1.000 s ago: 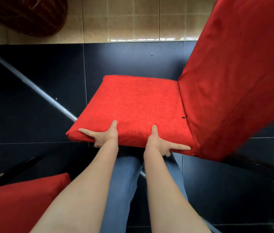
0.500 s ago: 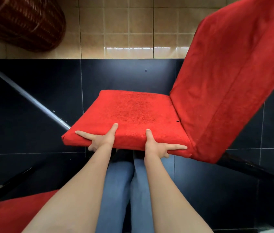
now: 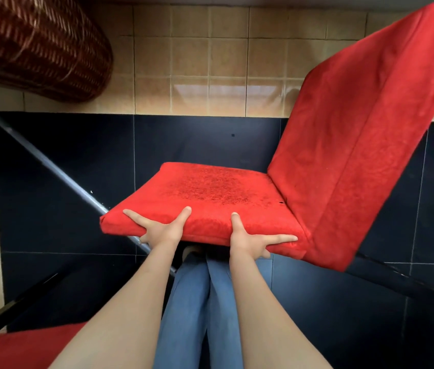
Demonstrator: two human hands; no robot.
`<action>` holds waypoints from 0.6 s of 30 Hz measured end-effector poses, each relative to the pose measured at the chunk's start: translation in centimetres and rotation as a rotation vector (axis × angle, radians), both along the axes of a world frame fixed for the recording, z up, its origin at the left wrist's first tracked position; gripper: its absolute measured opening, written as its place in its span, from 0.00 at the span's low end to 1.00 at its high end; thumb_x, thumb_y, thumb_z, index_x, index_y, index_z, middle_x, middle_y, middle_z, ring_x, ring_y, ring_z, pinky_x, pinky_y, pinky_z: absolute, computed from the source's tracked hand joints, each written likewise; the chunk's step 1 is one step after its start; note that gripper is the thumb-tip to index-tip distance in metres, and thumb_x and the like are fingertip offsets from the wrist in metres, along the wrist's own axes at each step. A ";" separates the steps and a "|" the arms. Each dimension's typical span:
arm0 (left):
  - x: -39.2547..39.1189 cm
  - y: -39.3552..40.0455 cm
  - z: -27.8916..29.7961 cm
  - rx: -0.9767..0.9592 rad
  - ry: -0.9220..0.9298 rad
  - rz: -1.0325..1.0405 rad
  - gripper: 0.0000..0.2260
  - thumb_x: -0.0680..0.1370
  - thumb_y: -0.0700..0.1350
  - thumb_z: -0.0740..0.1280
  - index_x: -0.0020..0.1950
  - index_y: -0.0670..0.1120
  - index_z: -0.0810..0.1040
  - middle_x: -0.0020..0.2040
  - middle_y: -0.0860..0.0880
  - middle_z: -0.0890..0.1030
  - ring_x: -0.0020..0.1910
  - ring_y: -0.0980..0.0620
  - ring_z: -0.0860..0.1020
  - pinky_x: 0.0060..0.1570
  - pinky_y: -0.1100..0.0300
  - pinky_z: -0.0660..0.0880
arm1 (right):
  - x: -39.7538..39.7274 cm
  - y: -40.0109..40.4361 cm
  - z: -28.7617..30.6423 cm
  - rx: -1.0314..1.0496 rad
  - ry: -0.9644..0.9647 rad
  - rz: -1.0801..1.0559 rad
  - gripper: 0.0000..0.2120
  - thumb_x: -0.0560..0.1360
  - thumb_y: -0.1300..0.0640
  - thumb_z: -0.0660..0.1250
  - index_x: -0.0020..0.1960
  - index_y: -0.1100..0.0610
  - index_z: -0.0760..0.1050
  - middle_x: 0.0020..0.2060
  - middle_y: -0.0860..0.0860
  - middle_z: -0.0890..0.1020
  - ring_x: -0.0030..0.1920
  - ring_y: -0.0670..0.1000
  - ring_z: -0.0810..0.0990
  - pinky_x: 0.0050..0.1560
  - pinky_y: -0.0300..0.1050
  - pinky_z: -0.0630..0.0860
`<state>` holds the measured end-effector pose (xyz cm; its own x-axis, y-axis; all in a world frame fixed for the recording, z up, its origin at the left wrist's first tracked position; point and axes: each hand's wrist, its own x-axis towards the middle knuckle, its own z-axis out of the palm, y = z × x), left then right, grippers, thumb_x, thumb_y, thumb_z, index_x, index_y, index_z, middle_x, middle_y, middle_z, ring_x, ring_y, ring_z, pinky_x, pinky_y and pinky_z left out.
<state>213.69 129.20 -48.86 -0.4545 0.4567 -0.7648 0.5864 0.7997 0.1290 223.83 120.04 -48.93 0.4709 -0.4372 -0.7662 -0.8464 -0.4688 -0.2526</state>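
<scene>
A red chair fills the middle of the head view, with a flat seat cushion and a tall red backrest rising to the right. My left hand grips the cushion's front edge near its left corner, thumb on top and forefinger stretched along the edge. My right hand grips the same edge further right in the same way. The other fingers of both hands are hidden under the cushion.
A dark wicker basket sits at the top left on beige tiles. A grey metal bar runs diagonally under the seat over black tiles. A black chair leg shows at right. Another red cushion lies bottom left; my jeans-clad legs are below.
The seat and both hands now sit lower in view and further from me. More of the beige tiles and the basket show at the top. Both grips are unchanged.
</scene>
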 end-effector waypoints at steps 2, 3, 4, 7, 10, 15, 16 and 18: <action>1.0 0.7 0.2 0.005 0.015 -0.004 0.65 0.59 0.62 0.80 0.70 0.68 0.26 0.68 0.32 0.60 0.42 0.42 0.72 0.58 0.40 0.75 | 1.0 0.7 0.0 -0.008 0.001 0.000 0.70 0.60 0.47 0.82 0.71 0.37 0.23 0.64 0.68 0.62 0.31 0.52 0.71 0.46 0.46 0.70; 1.5 1.1 0.2 0.009 0.025 -0.008 0.65 0.58 0.63 0.80 0.70 0.68 0.26 0.68 0.32 0.60 0.41 0.43 0.71 0.57 0.41 0.76 | 1.5 1.1 0.0 -0.011 0.004 0.001 0.70 0.60 0.47 0.82 0.71 0.37 0.23 0.64 0.68 0.62 0.31 0.52 0.71 0.46 0.46 0.70; 1.9 1.4 0.2 0.011 0.036 -0.011 0.65 0.58 0.63 0.80 0.70 0.68 0.26 0.68 0.32 0.60 0.39 0.44 0.69 0.57 0.41 0.76 | 1.9 1.4 0.0 -0.016 0.011 0.004 0.70 0.61 0.47 0.82 0.71 0.37 0.23 0.64 0.67 0.62 0.30 0.52 0.71 0.45 0.46 0.70; 3.1 2.2 0.3 0.011 0.063 -0.012 0.65 0.58 0.63 0.80 0.70 0.68 0.26 0.69 0.32 0.58 0.38 0.46 0.66 0.56 0.41 0.76 | 3.1 2.3 0.2 -0.039 0.032 0.017 0.70 0.61 0.47 0.82 0.71 0.38 0.23 0.64 0.68 0.62 0.30 0.52 0.69 0.46 0.48 0.70; 3.7 2.8 0.4 -0.016 0.076 -0.007 0.66 0.57 0.63 0.80 0.69 0.69 0.25 0.68 0.32 0.60 0.42 0.43 0.69 0.56 0.41 0.76 | 3.8 2.9 0.3 -0.053 0.040 0.014 0.70 0.61 0.47 0.82 0.71 0.38 0.23 0.65 0.69 0.61 0.30 0.52 0.69 0.45 0.48 0.69; 4.5 3.4 0.4 -0.028 0.094 0.006 0.66 0.57 0.63 0.80 0.69 0.69 0.25 0.67 0.32 0.61 0.35 0.45 0.70 0.55 0.42 0.77 | 4.6 3.6 0.5 -0.075 0.066 0.028 0.70 0.61 0.46 0.82 0.71 0.38 0.22 0.65 0.68 0.61 0.29 0.52 0.70 0.44 0.47 0.69; 4.7 3.5 0.4 -0.028 0.101 0.007 0.66 0.58 0.63 0.80 0.69 0.68 0.25 0.67 0.32 0.62 0.34 0.47 0.69 0.54 0.43 0.77 | 4.8 3.8 0.5 -0.078 0.070 0.031 0.70 0.61 0.46 0.82 0.71 0.38 0.21 0.65 0.68 0.62 0.30 0.52 0.70 0.44 0.48 0.71; 5.2 3.8 0.4 -0.031 0.115 0.001 0.66 0.58 0.63 0.80 0.70 0.68 0.26 0.66 0.32 0.63 0.33 0.47 0.69 0.51 0.49 0.76 | 5.2 4.2 0.6 -0.077 0.081 0.033 0.70 0.61 0.46 0.82 0.70 0.38 0.21 0.64 0.68 0.62 0.30 0.54 0.71 0.48 0.51 0.77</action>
<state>218.86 133.05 -48.41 -0.5406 0.4336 -0.7209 0.5955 0.8026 0.0362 229.03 124.21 -48.30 0.4239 -0.4817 -0.7670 -0.8466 -0.5117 -0.1464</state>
